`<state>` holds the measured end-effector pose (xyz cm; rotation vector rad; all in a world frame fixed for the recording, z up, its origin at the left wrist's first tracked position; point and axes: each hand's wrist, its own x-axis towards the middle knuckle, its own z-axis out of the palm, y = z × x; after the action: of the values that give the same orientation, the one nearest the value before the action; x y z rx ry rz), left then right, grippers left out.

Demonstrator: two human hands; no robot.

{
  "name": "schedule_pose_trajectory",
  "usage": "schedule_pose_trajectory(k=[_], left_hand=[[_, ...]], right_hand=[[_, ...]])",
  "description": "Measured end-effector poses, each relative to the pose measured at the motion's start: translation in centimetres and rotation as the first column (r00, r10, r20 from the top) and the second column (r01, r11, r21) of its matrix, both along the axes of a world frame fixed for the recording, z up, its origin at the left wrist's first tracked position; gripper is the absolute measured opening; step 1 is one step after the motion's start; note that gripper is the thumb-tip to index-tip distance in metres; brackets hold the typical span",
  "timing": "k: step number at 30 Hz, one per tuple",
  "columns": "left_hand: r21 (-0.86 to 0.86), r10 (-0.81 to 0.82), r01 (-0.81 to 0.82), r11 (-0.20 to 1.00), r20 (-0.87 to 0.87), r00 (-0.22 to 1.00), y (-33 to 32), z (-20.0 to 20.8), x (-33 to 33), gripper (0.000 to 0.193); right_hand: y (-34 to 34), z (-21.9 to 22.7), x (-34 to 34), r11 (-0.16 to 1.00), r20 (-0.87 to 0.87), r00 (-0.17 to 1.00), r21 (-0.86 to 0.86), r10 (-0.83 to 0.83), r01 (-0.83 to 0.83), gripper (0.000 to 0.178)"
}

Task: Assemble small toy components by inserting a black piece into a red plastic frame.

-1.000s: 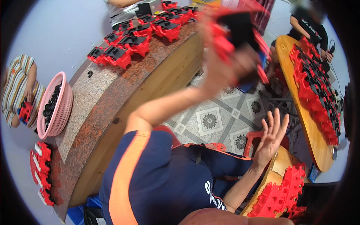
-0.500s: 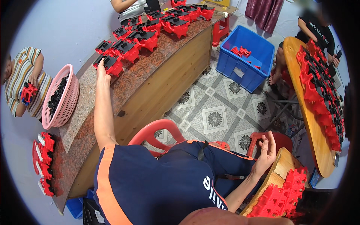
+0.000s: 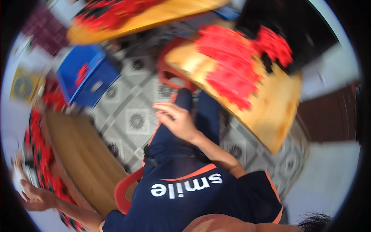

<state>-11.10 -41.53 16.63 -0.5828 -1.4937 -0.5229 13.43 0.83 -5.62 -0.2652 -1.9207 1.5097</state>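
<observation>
My left hand (image 3: pixel 36 197) is stretched out at the far left, beside the stone counter. Its fingers look apart and nothing shows in them, though it is blurred. Close to it stand rows of red and black plastic toy vehicle bodies (image 3: pixel 42 154), smeared by motion. Above my lap hovers my right hand (image 3: pixel 176 120), fingers extended and holding nothing. Beyond it, a wooden table (image 3: pixel 270 120) bears red plastic toy parts (image 3: pixel 232 73) packed side by side. Another red cluster with black pieces (image 3: pixel 272 46) sits at that table's far right.
A blue bin (image 3: pixel 87 89) with a few red pieces stands on the tiled floor. At the top, a second wooden table (image 3: pixel 154 21) carries more red and black bodies. Red plastic stools (image 3: pixel 172 62) stand by my knees. The counter's wooden side (image 3: pixel 81 154) runs along my left.
The view has swung right, bringing the wooden table to the front. My left hand has come off the red and black toy body on the counter. My right hand stays empty.
</observation>
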Motion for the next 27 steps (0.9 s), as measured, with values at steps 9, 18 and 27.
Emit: schedule_pose_trajectory(k=[9, 18, 27], left_hand=[[-0.379, -0.716, 0.925, 0.011, 0.643, 0.272, 45.1, -15.9, 17.0, 0.05], [-0.496, -0.646, 0.859, -0.125, 0.698, 0.309, 54.3, -22.2, 24.3, 0.06], [0.971, 0.008, 0.24, -0.01, 0.24, -0.971, 48.2, -16.7, 28.7, 0.123]], right_hand=[[9.2, -0.4, 14.1, 0.074, -0.223, 0.135, 0.26, -0.965, 0.963, 0.035], [10.4, -3.0, 23.5, 0.507, 0.062, 0.543, -0.285, -0.837, 0.814, 0.022], [9.5, 6.3, 24.0, 0.746, 0.06, 0.924, 0.611, -0.378, 0.266, 0.024]])
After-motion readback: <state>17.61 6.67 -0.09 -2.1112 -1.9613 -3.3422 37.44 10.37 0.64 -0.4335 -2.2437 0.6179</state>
